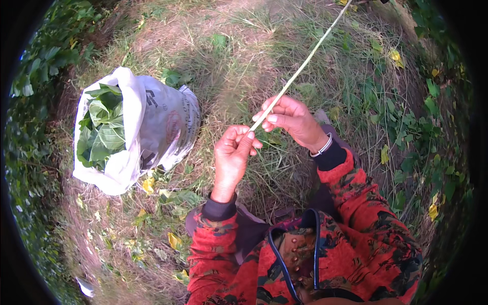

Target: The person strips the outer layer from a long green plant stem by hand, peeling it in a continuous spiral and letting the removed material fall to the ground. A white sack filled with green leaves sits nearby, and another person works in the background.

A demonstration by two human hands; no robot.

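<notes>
A long, pale green stem [301, 69] runs slantwise from my hands to the top right of the view. My left hand [234, 152] pinches its lower end between thumb and fingers. Just above that, my right hand [291, 120] holds the same stem, thumb on the near side and fingers behind it. The stem's far end reaches the top edge, where I cannot tell what it meets. Left of my hands stands a white woven sack [164, 110] bearing print, its mouth rolled back. Large green leaves [105, 129] fill the mouth of the sack.
Dry and green grass [244, 72] covers the ground around me. Yellow fallen leaves [175, 241] are scattered about. Leafy plants [411, 160] line the right side, and dense foliage [34, 114] stands along the left. A small white scrap [85, 286] lies at lower left.
</notes>
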